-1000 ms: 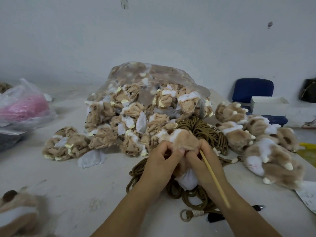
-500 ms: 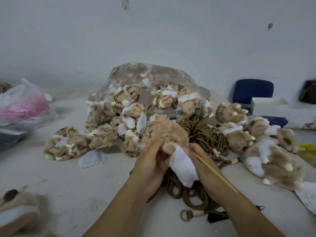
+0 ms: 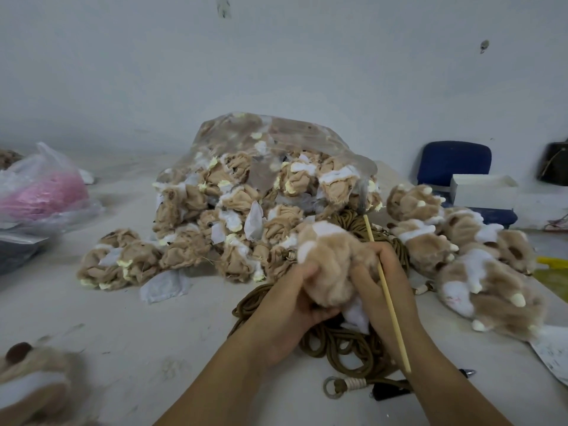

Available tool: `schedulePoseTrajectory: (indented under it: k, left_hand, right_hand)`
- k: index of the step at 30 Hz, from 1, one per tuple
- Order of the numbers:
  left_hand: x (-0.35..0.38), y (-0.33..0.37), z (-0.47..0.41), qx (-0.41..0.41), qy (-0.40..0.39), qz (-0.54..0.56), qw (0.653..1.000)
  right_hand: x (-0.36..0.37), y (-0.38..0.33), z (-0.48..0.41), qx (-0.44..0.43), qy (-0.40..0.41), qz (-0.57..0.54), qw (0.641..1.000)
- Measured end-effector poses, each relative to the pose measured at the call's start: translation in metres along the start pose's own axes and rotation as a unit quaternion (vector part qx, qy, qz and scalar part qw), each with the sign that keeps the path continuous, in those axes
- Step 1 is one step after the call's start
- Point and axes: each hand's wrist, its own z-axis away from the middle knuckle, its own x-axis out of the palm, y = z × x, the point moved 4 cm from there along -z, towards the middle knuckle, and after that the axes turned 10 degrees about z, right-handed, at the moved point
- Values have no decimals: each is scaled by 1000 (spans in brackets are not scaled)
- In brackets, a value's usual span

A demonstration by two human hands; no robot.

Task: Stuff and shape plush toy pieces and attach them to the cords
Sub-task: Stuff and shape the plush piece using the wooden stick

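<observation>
Tan plush piece [image 3: 333, 259] sits gripped between both hands, just above the coil of brown cords [image 3: 341, 345] on the counter [image 3: 153, 333]. The left hand [image 3: 292, 302] curls round its near left side. The right hand [image 3: 379, 281] clasps its right side and also pinches a thin wooden stick [image 3: 390, 299]. The stick's long axis runs away from the person, alongside the plush and not into it. To stuff, the right hand would likely need to turn the tip inward.

I am seeing two slender forearms [image 3: 215, 385] showing bare to the lower edge, the left grip [image 3: 289, 305] and right grip [image 3: 382, 281] likewise bare.
</observation>
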Motion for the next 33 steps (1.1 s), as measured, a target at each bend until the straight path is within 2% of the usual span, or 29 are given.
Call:
schedulePoseTrajectory:
  k: [2, 5, 8, 11, 17, 21, 26, 28, 30, 33]
  left_hand:
    - [-4, -4, 1, -40, 33, 27, 998]
    - [-10, -6, -1, -44, 65, 53, 995]
    - [-20, -2, -5, -11, 101, 113, 988]
    - [-28, 4, -8, 25, 119, 179, 976]
    - [-43, 10, -11, 89, 128, 256, 954]
    - [-41, 9, -10, 97, 116, 240, 959]
    - [-26, 1, -7, 63, 74, 147, 984]
    - [-21, -3, -7, 61, 85, 134, 985]
    - [-18, -2, -7, 70, 94, 129, 985]
    - [-18, 6, -6, 103, 112, 136, 979]
  right_hand:
    - [6, -5, 1, -14, -53, 41, 998]
    - [15, -3, 5, -38, -123, 114, 985]
    - [12, -1, 2, 37, -86, -27, 995]
    - [0, 0, -2, 23, 5, -29, 999]
    - [-6, -4, 0, 39, 53, -118, 991]
    - [-7, -4, 2, 43, 57, -93, 993]
    - [4, -3, 3, 45, 16, -72, 996]
    - [8, -2, 2, 77, -11, -139, 987]
    - [11, 2, 1, 139, -27, -232, 962]
    - [10, 12, -1, 214, -15, -291, 932]
